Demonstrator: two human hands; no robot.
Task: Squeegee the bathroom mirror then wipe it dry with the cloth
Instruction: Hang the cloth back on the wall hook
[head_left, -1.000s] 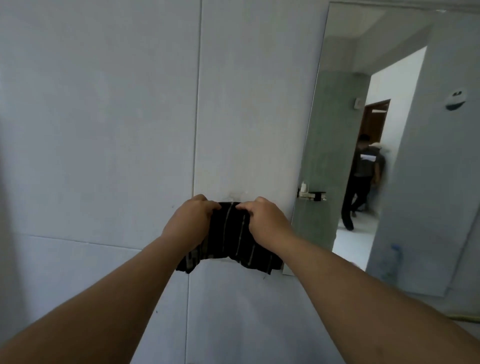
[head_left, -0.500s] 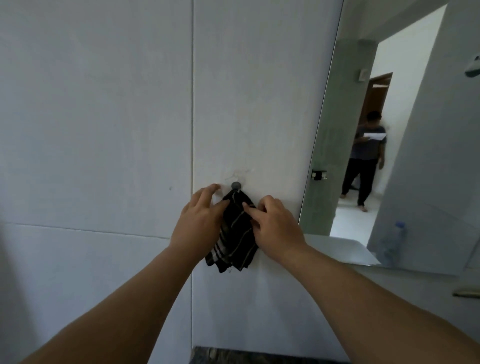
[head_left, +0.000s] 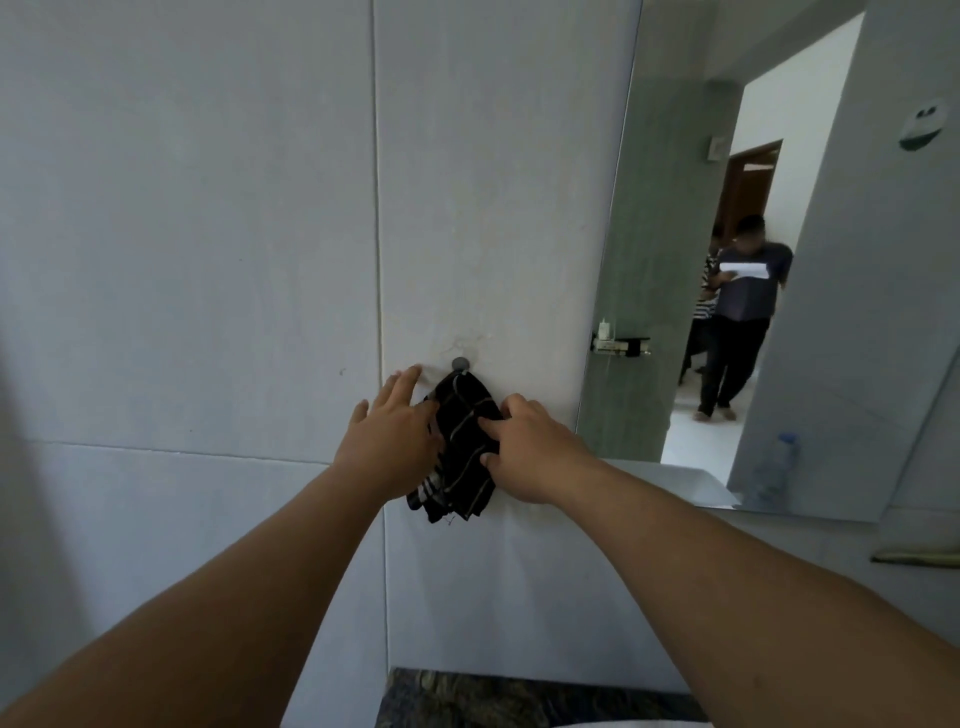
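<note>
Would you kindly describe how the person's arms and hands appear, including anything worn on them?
Both forearms are bare up to the frame's edge, with no sleeves in view. The left hand and right hand wear no gloves, and no rings, watch or bands show on the fingers or wrists. I see no markings on either arm.

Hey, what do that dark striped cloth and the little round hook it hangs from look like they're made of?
The dark cloth with pale stripes looks like soft woven fabric, matte: it hangs in loose folds with a frayed thread at the bottom. The small round grey wall hook looks like dull metal, possibly plastic; too small to tell.
</note>
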